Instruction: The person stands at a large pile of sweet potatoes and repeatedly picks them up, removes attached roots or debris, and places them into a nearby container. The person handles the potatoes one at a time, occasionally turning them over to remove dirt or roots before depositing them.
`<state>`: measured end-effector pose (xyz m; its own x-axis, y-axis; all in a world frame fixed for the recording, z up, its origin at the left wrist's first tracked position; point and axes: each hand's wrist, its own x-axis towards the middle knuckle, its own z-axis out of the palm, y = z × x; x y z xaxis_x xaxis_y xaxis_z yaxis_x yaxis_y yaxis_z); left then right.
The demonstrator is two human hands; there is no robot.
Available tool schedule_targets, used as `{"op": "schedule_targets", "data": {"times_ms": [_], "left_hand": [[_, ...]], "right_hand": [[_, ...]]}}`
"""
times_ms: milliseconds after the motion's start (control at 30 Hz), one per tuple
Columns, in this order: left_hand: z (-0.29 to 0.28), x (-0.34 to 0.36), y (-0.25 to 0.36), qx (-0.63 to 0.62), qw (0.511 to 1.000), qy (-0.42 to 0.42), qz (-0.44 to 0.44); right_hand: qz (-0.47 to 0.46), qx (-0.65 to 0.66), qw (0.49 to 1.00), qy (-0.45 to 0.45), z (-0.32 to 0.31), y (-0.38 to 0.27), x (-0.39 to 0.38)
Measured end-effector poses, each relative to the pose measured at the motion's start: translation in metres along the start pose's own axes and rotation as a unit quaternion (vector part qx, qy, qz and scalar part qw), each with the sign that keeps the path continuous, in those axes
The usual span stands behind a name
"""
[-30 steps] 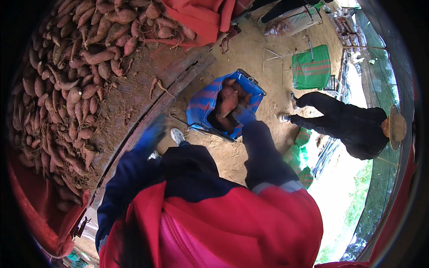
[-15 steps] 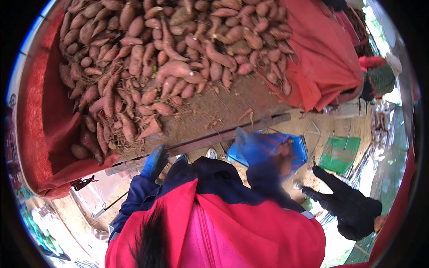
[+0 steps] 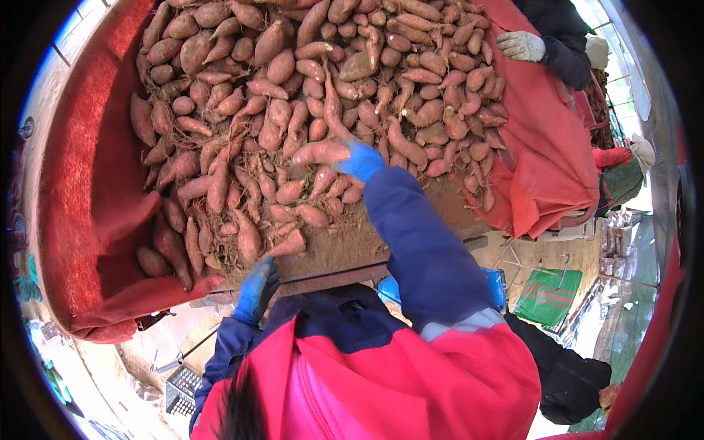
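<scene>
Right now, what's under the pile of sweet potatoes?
Red cloth lines the bed under the sweet potatoes, with dirt-covered boards at the near edge. Under the middle of the pile, nothing shows.

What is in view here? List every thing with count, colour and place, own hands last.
sweet potatoes: a large heap, reddish-brown, on the red cloth
red cloth: one, lining the bed under the heap
co-worker's gloved hand: one, pale glove, upper right edge of the heap
green crate: one, on the ground lower right
grey basket: one, on the ground lower left
left hand: blue glove, at the bed's near edge
right hand: blue glove, gripping a long sweet potato
</scene>
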<state>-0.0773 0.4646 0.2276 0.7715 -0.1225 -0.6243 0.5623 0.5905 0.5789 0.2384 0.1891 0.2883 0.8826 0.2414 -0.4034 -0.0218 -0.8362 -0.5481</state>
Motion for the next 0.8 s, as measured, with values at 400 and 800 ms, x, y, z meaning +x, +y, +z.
{"op": "schedule_targets", "data": {"times_ms": [400,800], "left_hand": [[0.133,0.07,0.047,-0.117,0.978,-0.113,0.129],[0.26,0.107,-0.022,0.432,0.833,-0.328,0.106]], "right_hand": [[-0.2,0.425,0.876,-0.112,0.092,-0.005,-0.126],[-0.055,0.069,0.929,0.358,-0.03,0.2,-0.295]]}}
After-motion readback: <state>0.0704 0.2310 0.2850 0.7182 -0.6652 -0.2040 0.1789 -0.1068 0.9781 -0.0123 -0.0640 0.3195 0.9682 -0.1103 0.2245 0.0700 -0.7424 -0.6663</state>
